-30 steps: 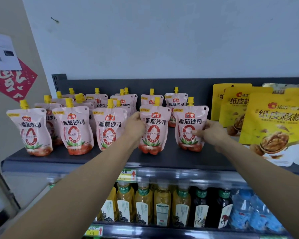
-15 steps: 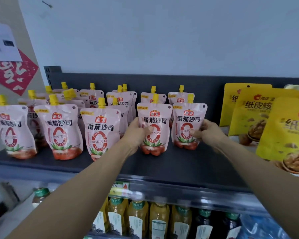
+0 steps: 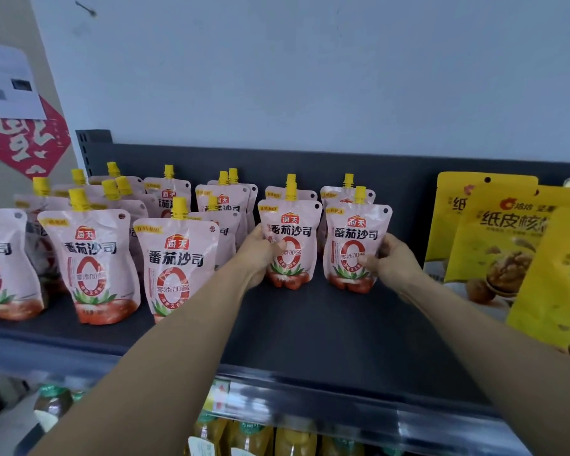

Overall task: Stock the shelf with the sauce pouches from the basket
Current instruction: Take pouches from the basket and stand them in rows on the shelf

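Observation:
Pink sauce pouches with yellow caps stand in rows on the dark shelf [image 3: 326,330]. My left hand [image 3: 260,255] grips the left side of one upright pouch [image 3: 292,232] near the shelf's middle. My right hand [image 3: 392,261] grips the right side of the pouch beside it [image 3: 356,235]. Both pouches rest on the shelf in front of two more pouches. Several other pouches [image 3: 175,258] stand to the left, nearer the front edge. The basket is out of view.
Yellow walnut bags [image 3: 494,238] stand on the shelf's right, close to my right hand. Bare shelf lies in front of the two held pouches. Bottles [image 3: 241,436] fill the shelf below. A red paper sign [image 3: 23,139] hangs on the left wall.
Both hands have pushed their two pouches further back on the shelf, toward the rear row. The view has moved closer and shifted right.

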Action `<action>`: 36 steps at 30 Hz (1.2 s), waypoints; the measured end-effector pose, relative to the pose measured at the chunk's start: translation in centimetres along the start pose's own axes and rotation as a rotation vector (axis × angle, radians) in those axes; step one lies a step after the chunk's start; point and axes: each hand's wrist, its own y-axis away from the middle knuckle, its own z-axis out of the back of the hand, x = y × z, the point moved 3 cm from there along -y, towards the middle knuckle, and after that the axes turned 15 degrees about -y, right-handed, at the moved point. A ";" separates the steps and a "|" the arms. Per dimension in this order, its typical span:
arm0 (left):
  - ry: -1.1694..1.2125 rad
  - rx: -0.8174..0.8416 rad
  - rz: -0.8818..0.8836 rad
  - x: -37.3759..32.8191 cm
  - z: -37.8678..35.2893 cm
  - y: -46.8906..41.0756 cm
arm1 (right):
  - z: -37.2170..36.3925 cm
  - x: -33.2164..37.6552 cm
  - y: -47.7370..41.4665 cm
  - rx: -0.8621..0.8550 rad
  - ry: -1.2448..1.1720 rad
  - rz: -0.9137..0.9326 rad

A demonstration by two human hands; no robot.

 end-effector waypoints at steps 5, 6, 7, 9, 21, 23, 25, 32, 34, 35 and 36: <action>0.042 -0.001 0.020 0.2 -0.3 -0.5 | 0.1 -0.5 -0.4 -0.021 -0.012 0.009; 0.036 -0.011 0.022 0.3 -0.4 -0.5 | 0.1 -0.6 -0.4 -0.026 -0.009 0.009; 0.031 -0.028 0.026 0.3 -0.3 -0.6 | 0.1 -0.7 -0.5 -0.029 -0.004 0.011; 0.037 -0.075 0.040 0.4 -0.2 -0.6 | 0.0 -0.7 -0.5 -0.035 0.010 0.017; -0.067 -0.163 0.097 -0.1 -0.4 0.4 | 0.2 -0.8 0.5 -0.076 0.130 -0.007; -0.137 -0.171 0.096 -0.1 -0.3 0.9 | 0.4 -0.8 0.7 -0.111 0.151 -0.006; -0.217 -0.196 0.092 -0.2 -0.1 1.5 | 0.5 -0.5 1.1 -0.195 0.209 0.014; -0.573 -0.185 -0.126 -1.6 -0.2 7.0 | -0.3 1.7 6.0 -0.270 0.297 0.210; -0.631 -0.137 -0.229 -1.7 -0.1 9.9 | -0.9 2.0 8.8 -0.201 0.291 0.269; -0.651 -0.111 -0.294 -1.9 0.0 11.5 | -1.3 2.0 10.5 -0.164 0.287 0.305; -0.670 -0.075 -0.342 -1.8 0.1 13.3 | -1.6 1.8 12.2 -0.125 0.288 0.337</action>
